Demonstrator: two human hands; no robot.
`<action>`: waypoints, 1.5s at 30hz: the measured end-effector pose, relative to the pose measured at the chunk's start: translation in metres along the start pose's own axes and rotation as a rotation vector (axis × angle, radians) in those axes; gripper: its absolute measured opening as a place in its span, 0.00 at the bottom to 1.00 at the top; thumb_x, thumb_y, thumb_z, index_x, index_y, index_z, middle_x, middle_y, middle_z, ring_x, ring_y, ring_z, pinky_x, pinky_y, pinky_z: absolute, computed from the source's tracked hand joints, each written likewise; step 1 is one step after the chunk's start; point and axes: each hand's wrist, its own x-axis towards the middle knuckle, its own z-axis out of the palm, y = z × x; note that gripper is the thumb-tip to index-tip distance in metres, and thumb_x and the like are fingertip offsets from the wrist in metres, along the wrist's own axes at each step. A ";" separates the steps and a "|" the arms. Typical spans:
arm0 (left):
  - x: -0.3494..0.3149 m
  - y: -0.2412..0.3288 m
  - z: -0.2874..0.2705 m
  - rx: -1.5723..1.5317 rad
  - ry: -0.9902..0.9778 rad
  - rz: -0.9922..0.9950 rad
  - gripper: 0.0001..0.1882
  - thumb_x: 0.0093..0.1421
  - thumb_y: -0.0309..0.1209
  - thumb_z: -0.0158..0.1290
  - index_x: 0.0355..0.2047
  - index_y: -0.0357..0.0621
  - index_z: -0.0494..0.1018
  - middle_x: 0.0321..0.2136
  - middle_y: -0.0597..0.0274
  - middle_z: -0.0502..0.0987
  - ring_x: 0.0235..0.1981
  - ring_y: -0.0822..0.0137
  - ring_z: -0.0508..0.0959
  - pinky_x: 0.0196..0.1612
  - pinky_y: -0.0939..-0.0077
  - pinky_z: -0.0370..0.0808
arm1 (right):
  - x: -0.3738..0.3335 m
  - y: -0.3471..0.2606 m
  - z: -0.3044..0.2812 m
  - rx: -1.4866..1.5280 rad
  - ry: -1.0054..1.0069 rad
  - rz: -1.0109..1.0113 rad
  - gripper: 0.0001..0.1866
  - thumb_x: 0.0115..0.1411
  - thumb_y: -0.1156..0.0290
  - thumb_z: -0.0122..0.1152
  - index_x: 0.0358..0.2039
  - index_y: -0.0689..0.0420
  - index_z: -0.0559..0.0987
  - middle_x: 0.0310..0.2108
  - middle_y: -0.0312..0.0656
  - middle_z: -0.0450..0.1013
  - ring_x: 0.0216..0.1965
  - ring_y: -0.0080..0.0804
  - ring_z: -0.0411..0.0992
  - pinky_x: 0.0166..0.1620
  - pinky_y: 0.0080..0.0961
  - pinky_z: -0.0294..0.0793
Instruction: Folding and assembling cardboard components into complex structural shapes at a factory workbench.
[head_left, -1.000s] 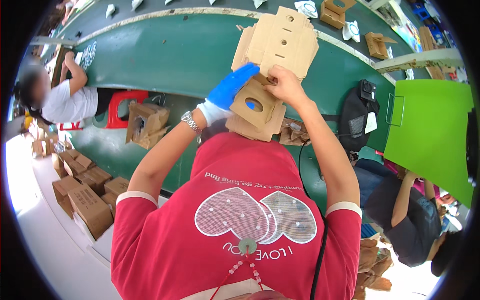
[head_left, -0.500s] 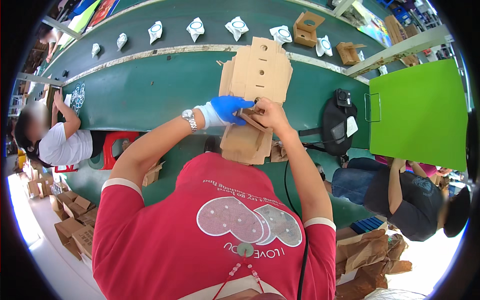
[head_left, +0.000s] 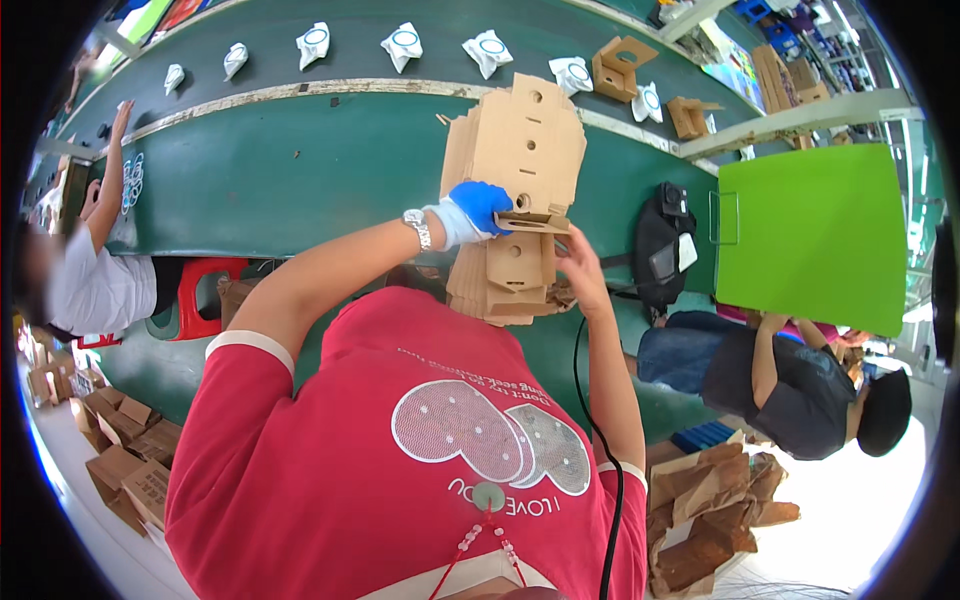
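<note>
A stack of flat brown cardboard box blanks with round holes and slots lies in front of me on the green table. At its near end a cardboard box is partly folded, its upper panel standing up with a slot in it. My left hand, in a blue-and-white glove, grips that raised panel at its left end. My bare right hand is at the box's right side, fingers apart and extended along the edge. Whether the fingertips press on the cardboard is hard to see.
Beyond the table runs a conveyor carrying several white wrapped packets and open small boxes. A black bag lies right, beside a bright green board. People sit at left and right. A black cable hangs by my right arm.
My right hand has come off the upper panel and moved down to the box's right side. The panel now stands folded up, the box's inside shows, and the packets have shifted slightly.
</note>
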 end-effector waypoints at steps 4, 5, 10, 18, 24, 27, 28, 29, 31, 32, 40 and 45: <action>0.001 0.008 0.005 0.212 -0.011 0.091 0.11 0.48 0.38 0.61 0.30 0.49 0.78 0.32 0.56 0.80 0.34 0.51 0.81 0.36 0.58 0.77 | 0.012 -0.005 0.033 -0.688 0.067 -0.168 0.34 0.46 0.80 0.67 0.57 0.57 0.71 0.50 0.46 0.70 0.56 0.42 0.66 0.59 0.34 0.66; 0.001 0.012 0.006 0.176 0.004 0.089 0.11 0.47 0.34 0.61 0.31 0.47 0.78 0.32 0.55 0.79 0.35 0.50 0.81 0.36 0.58 0.78 | 0.021 0.005 0.029 -0.849 0.055 -0.265 0.31 0.44 0.81 0.67 0.52 0.57 0.73 0.47 0.46 0.70 0.52 0.45 0.66 0.56 0.34 0.68; 0.003 0.015 0.016 0.175 0.028 0.036 0.13 0.48 0.36 0.62 0.33 0.47 0.77 0.34 0.56 0.77 0.36 0.52 0.80 0.36 0.59 0.78 | 0.038 0.004 0.025 -0.915 0.003 -0.348 0.17 0.39 0.80 0.66 0.33 0.60 0.75 0.33 0.44 0.72 0.39 0.47 0.68 0.42 0.34 0.70; 0.003 0.018 0.013 0.152 0.092 0.038 0.13 0.49 0.39 0.62 0.34 0.50 0.77 0.32 0.58 0.76 0.36 0.52 0.79 0.35 0.60 0.77 | 0.048 0.002 0.013 -0.821 -0.028 -0.225 0.16 0.41 0.77 0.67 0.33 0.59 0.77 0.32 0.44 0.73 0.37 0.41 0.72 0.42 0.31 0.72; -0.014 -0.001 -0.020 -0.856 0.622 -0.541 0.14 0.55 0.36 0.63 0.39 0.43 0.77 0.30 0.63 0.79 0.27 0.69 0.78 0.30 0.73 0.75 | 0.028 -0.038 -0.004 0.227 0.378 -0.185 0.25 0.69 0.64 0.53 0.61 0.66 0.63 0.60 0.52 0.64 0.62 0.40 0.63 0.66 0.36 0.61; -0.014 0.005 -0.031 -0.870 0.593 -0.594 0.16 0.55 0.34 0.65 0.41 0.42 0.76 0.29 0.66 0.78 0.29 0.77 0.77 0.28 0.80 0.74 | 0.007 -0.030 0.043 0.195 0.425 -0.202 0.28 0.70 0.68 0.48 0.65 0.68 0.56 0.63 0.54 0.59 0.65 0.39 0.59 0.68 0.38 0.57; -0.015 0.013 -0.030 -0.861 0.588 -0.560 0.17 0.55 0.34 0.65 0.43 0.43 0.76 0.30 0.66 0.78 0.30 0.77 0.77 0.28 0.80 0.74 | 0.005 -0.025 0.065 0.190 0.411 -0.204 0.30 0.68 0.67 0.52 0.65 0.68 0.55 0.64 0.55 0.58 0.64 0.39 0.60 0.68 0.37 0.58; -0.014 0.022 -0.023 -0.825 0.612 -0.532 0.20 0.55 0.35 0.65 0.45 0.43 0.74 0.33 0.65 0.77 0.29 0.77 0.76 0.27 0.80 0.74 | 0.004 -0.029 0.090 0.191 0.413 -0.212 0.30 0.68 0.67 0.52 0.65 0.68 0.55 0.64 0.55 0.58 0.64 0.39 0.60 0.68 0.37 0.58; -0.018 0.040 -0.018 -0.876 0.533 -0.514 0.21 0.56 0.38 0.65 0.46 0.42 0.73 0.33 0.64 0.76 0.28 0.76 0.76 0.25 0.79 0.75 | 0.002 -0.053 0.130 -0.295 0.543 -0.152 0.36 0.62 0.70 0.62 0.65 0.65 0.54 0.63 0.53 0.56 0.61 0.37 0.61 0.64 0.34 0.63; -0.022 0.054 -0.024 -1.002 0.425 -0.693 0.21 0.57 0.39 0.64 0.45 0.41 0.73 0.32 0.64 0.76 0.27 0.75 0.76 0.24 0.79 0.75 | 0.005 -0.062 0.135 -0.291 0.548 -0.156 0.36 0.62 0.70 0.62 0.65 0.65 0.54 0.63 0.53 0.56 0.61 0.37 0.61 0.64 0.34 0.63; -0.048 0.066 -0.020 -0.902 0.318 -0.732 0.31 0.58 0.56 0.59 0.25 0.33 0.78 0.19 0.58 0.77 0.19 0.69 0.78 0.26 0.77 0.75 | 0.023 -0.074 0.140 0.012 0.770 -0.404 0.33 0.60 0.77 0.64 0.62 0.63 0.58 0.54 0.47 0.64 0.50 0.32 0.70 0.50 0.26 0.75; -0.087 0.056 -0.027 -0.841 0.166 -0.289 0.24 0.60 0.39 0.61 0.52 0.38 0.72 0.37 0.60 0.79 0.37 0.72 0.77 0.43 0.77 0.76 | 0.032 -0.062 0.096 0.089 0.734 -0.252 0.25 0.65 0.70 0.59 0.59 0.62 0.65 0.49 0.43 0.73 0.47 0.27 0.73 0.48 0.25 0.76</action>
